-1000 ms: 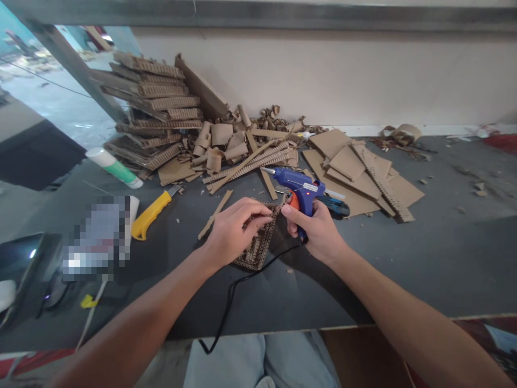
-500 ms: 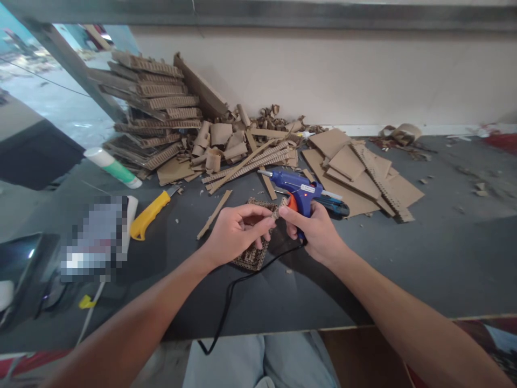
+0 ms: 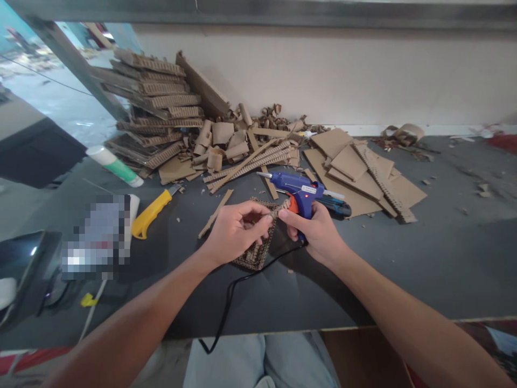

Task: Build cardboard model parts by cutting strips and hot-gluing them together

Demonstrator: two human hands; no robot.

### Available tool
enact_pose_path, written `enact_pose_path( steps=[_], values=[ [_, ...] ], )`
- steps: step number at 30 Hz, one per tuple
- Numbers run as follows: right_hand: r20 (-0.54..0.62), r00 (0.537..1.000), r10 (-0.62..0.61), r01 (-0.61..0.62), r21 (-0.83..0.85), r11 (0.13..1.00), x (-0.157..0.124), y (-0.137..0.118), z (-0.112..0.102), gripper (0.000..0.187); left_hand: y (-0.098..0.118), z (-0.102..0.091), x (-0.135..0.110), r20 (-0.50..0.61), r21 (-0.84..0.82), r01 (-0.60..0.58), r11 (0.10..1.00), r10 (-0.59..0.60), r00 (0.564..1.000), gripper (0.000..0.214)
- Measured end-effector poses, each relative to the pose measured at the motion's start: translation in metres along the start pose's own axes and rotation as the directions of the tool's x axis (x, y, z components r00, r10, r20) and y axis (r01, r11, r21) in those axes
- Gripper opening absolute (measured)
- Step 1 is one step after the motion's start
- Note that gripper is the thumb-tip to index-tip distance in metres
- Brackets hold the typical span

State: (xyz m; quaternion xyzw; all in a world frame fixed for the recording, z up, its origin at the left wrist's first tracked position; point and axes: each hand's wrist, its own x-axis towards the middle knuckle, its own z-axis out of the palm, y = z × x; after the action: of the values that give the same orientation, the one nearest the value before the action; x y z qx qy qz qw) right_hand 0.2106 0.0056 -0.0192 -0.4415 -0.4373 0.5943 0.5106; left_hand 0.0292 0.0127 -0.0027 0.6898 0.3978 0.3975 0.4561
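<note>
Left hand point(image 3: 234, 233) pinches one end of strip point(image 3: 284, 206); right hand point(image 3: 317, 229) grips glue gun point(image 3: 298, 185), thumb at strip. Tray point(image 3: 264, 248) below left hand, back from front edge of table point(image 3: 291, 307).

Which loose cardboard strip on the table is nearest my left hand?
The narrow, flat brown cardboard strip beside your left hand; it lies alone, while the others lie farther away.

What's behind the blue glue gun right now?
A blue-and-black tool handle shows behind the glue gun, with flat cardboard sheets farther back. The glue gun and right hand hide whatever lies directly behind them.
</note>
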Motion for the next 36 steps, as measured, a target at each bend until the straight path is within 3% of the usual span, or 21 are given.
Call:
enact_pose_path(
  steps=[8,14,20,25,31,36],
  values=[
    [-0.013,0.999,-0.032,0.032,0.052,0.998,0.001,0.002,-0.002,0.032,-0.006,-0.003,-0.001,-0.054,0.116,-0.053,0.992,0.059,0.997,0.014],
    [-0.004,0.999,-0.036,0.037,0.043,0.998,0.001,0.003,-0.003,0.031,-0.008,-0.001,0.0,-0.002,0.196,-0.17,0.966,0.174,0.985,0.014],
    [0.005,0.999,-0.045,0.045,0.021,0.999,0.0,0.006,-0.004,0.032,-0.007,-0.004,0.002,-0.03,0.46,-0.38,0.802,0.442,0.896,0.008],
    [-0.042,0.997,-0.065,0.066,0.018,0.998,0.003,0.006,-0.004,0.034,-0.005,-0.007,0.002,-0.051,0.534,-0.369,0.761,0.464,0.884,0.011],
    [-0.067,0.995,-0.079,0.073,-0.083,0.994,0.006,0.012,-0.003,0.039,-0.015,-0.009,0.003,-0.054,0.588,-0.414,0.695,0.545,0.837,0.005],
    [-0.133,0.989,-0.057,0.04,-0.128,0.991,0.009,0.015,-0.001,0.045,-0.023,-0.01,0.002,0.009,0.61,-0.419,0.673,0.523,0.853,0.003]
  ],
)
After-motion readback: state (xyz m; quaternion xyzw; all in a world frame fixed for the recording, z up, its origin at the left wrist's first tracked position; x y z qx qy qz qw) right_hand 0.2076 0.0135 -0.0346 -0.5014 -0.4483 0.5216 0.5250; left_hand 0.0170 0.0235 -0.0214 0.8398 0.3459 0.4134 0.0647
